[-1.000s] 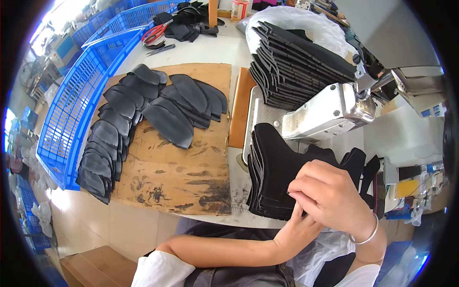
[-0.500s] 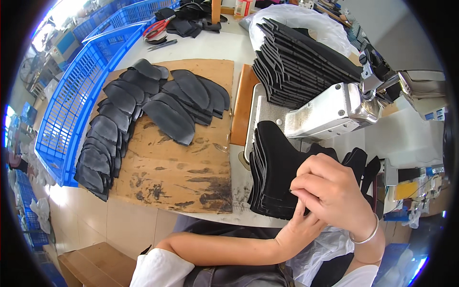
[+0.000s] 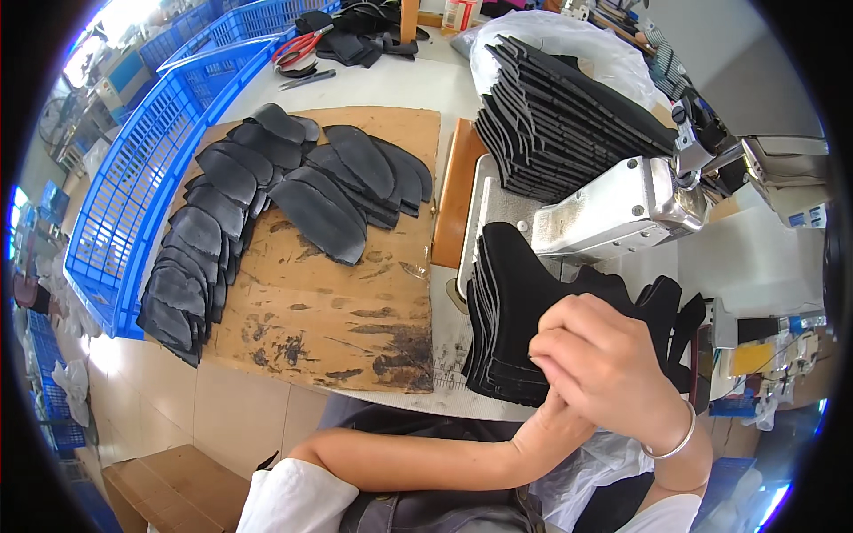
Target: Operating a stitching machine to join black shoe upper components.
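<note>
My right hand (image 3: 597, 360), with a silver bangle at its wrist, is closed, its thumb and fingers pressed together. Whatever it may be pinching is too small or hidden to make out. Below and against it is my left hand (image 3: 562, 425), its fingers mostly covered by the right hand. Both hands are over the near edge of a stack of black boot-shaped fabric pieces (image 3: 513, 293), which lies at the table's front edge beside a metal sewing machine arm (image 3: 604, 209). Whether either hand touches the stack cannot be told.
Dark curved pieces (image 3: 222, 169) overlap in rows on a stained brown board (image 3: 302, 302) at left. Beside it leans a blue basket (image 3: 133, 178). Red-handled scissors (image 3: 298, 51) lie at the back. A tall pile of black layered pieces (image 3: 560, 115) stands behind the machine.
My hands have shifted slightly left and down, staying together. The right hand now covers more of the left hand's fingers. The stack looks unmoved.
</note>
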Demonstrator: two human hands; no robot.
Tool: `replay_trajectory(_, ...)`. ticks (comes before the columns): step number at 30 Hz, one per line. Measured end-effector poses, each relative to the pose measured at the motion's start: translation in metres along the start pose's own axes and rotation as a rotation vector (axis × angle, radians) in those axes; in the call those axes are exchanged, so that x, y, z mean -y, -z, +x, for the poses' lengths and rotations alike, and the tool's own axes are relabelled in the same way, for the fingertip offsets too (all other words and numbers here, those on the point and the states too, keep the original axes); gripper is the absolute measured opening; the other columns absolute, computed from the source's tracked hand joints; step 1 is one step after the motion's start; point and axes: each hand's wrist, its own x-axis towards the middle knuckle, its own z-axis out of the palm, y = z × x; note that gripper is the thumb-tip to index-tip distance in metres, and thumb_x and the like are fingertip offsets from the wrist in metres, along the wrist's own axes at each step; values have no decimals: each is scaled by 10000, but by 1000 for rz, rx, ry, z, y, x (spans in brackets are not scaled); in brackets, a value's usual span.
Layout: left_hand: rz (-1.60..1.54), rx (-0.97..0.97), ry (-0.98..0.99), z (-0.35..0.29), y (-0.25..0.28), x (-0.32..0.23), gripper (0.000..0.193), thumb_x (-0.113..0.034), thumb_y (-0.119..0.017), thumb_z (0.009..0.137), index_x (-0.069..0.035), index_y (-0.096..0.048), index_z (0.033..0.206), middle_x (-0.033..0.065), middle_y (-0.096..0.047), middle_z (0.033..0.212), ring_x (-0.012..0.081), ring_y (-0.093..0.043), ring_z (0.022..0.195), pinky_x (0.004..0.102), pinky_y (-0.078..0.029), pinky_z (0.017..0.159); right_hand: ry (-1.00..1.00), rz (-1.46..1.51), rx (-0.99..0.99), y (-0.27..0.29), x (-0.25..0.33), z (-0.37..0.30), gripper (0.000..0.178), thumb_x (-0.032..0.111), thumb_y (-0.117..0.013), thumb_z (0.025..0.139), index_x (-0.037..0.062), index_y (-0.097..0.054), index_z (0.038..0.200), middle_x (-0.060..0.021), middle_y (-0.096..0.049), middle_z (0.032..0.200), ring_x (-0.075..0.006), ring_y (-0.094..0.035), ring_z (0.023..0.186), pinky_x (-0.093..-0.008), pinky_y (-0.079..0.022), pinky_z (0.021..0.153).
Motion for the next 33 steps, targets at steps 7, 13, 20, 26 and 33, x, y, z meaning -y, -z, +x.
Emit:
replay_trajectory(7,79,-25,39,3,-1,2,456,-345,-534,854,-179,-581,1277,47,-511,1306,302,-438,1242,600,-307,1029,-266,363,70,5,-3,6,147,-35,-670,721,36,-564,793,-65,-569,897,-201,-587,756,-272,-483,601)
replay_trajectory(13,21,-21,-10,1,3,6,434,-341,-522,876,-166,-582,1268,53,-497,1317,284,-437,1244,602,-314,1022,-149,137,41,4,3,-2,131,-12,-674,720,41,-572,784,-67,-574,952,-206,-605,757,-293,-494,617)
replay_trajectory(20,41,-21,10,8,-16,-8,542,-355,-521,879,-197,-464,1394,46,-436,1404,273,-382,1316,605,-316,1024,-18,-252,55,-8,12,3,141,-5,-661,692,48,-577,792,-53,-559,936,-206,-590,704,-312,-490,579)
replay_trajectory(26,100,17,5,4,5,5,590,-379,-549,823,-235,-466,1389,42,-424,1421,299,-371,1325,661,-245,1038,-155,289,-34,3,-2,-10,128,18,-656,751,47,-539,792,-61,-552,1020,-217,-599,705,-331,-484,569)
replay_trajectory(33,24,-50,15,8,-11,1,473,-337,-536,865,-173,-547,1309,58,-506,1319,321,-429,1246,567,-358,965,-48,-120,39,-1,6,2,147,29,-678,699,37,-555,779,-42,-565,985,-206,-605,750,-304,-491,592)
